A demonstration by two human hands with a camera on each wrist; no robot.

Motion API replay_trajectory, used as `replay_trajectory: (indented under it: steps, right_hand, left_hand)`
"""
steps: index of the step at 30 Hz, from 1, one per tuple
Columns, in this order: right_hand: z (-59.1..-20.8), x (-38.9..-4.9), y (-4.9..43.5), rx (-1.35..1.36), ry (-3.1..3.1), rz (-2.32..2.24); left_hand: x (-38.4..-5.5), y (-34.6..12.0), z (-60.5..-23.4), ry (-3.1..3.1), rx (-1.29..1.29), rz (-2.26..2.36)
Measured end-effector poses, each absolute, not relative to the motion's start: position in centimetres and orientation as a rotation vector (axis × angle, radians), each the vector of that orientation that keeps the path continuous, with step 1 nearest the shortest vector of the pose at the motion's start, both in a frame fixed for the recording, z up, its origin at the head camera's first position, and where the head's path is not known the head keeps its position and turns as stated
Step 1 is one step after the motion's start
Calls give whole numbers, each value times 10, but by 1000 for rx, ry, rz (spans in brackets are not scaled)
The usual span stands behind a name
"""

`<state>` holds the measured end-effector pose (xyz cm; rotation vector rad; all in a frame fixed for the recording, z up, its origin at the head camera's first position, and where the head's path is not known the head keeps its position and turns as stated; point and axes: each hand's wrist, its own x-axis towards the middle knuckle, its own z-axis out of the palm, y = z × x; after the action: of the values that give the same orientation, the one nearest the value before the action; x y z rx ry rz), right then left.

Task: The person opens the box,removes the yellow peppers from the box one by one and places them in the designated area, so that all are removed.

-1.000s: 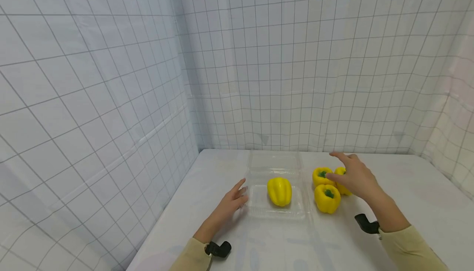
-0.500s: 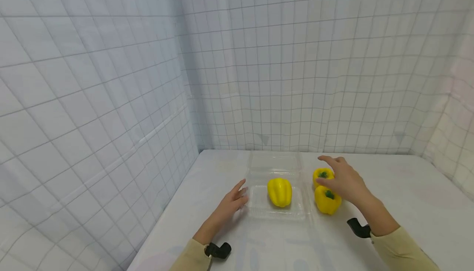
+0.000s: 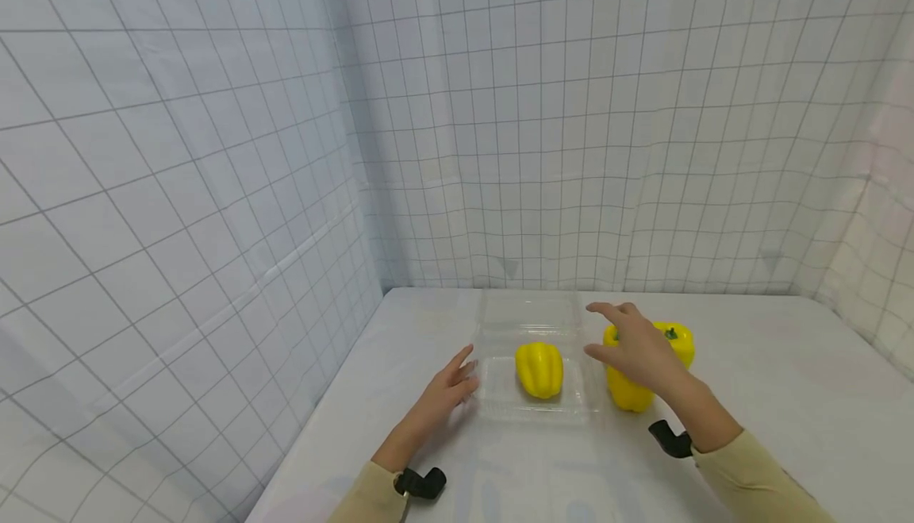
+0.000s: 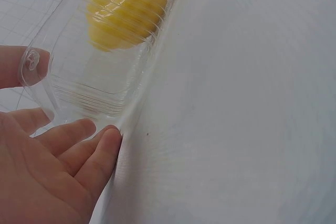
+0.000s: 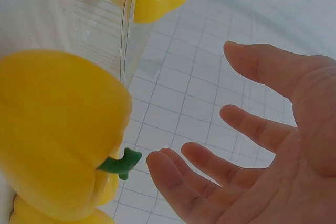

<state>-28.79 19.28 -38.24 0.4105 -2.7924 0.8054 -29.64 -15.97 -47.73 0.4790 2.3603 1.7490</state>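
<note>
A clear plastic clamshell container (image 3: 496,388) lies with its lid (image 3: 530,313) folded back, and a yellow bell pepper (image 3: 539,370) rests on its side in the base. My left hand (image 3: 444,398) is at the container's left edge, fingers extended; in the left wrist view one finger shows through the clear corner tab. My right hand (image 3: 635,348) hovers above three more peppers just right of the container, fingers spread and holding nothing. Of these, the front pepper (image 3: 628,392) and right pepper (image 3: 680,340) are partly covered by the hand, the back-left one mostly. A green stem (image 5: 123,163) shows in the right wrist view.
A white tabletop (image 3: 400,324) carries everything. Gridded white curtains (image 3: 543,150) stand along the back, left and right sides. Black wrist mounts (image 3: 421,483) sit at both sleeve cuffs.
My right hand has moved left across the peppers toward the container, uncovering the right pepper and covering the back-left one. The left hand, the container and the peppers stay in place.
</note>
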Motion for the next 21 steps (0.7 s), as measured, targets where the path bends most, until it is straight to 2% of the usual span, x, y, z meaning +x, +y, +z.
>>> replay_trajectory:
  steps: [21]
  right_hand:
    - [-399, -297, 146, 486, -2828, 904]
  left_hand:
    - [-291, -158, -473, 2336, 488, 1773]
